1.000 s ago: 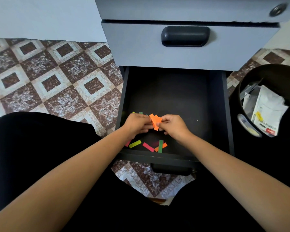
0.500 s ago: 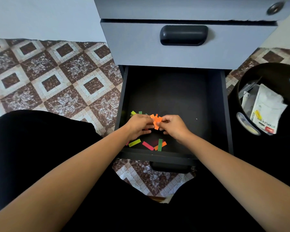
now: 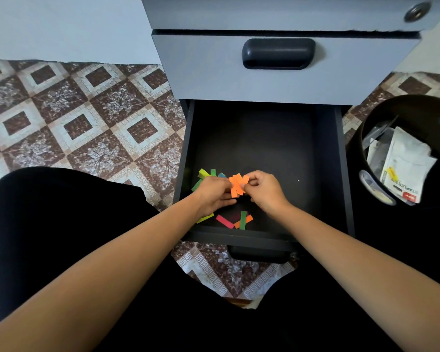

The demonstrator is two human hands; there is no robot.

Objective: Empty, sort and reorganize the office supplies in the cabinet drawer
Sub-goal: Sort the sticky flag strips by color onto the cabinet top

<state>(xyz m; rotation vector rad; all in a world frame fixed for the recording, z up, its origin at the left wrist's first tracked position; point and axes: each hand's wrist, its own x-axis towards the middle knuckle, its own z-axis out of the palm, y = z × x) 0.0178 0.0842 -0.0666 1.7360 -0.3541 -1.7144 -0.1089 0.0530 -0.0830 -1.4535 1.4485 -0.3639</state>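
Patterned tiles (image 3: 87, 128); matte black drawer (image 3: 264, 138); left hand (image 3: 214, 195) and right hand (image 3: 266, 191) grip flat orange strips (image 3: 236, 185).

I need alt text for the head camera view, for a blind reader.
The person's left hand and right hand pinch a bunch of orange paper strips above an open dark drawer, where more coloured strips lie loose. A black bin holding a white packet stands to the right.
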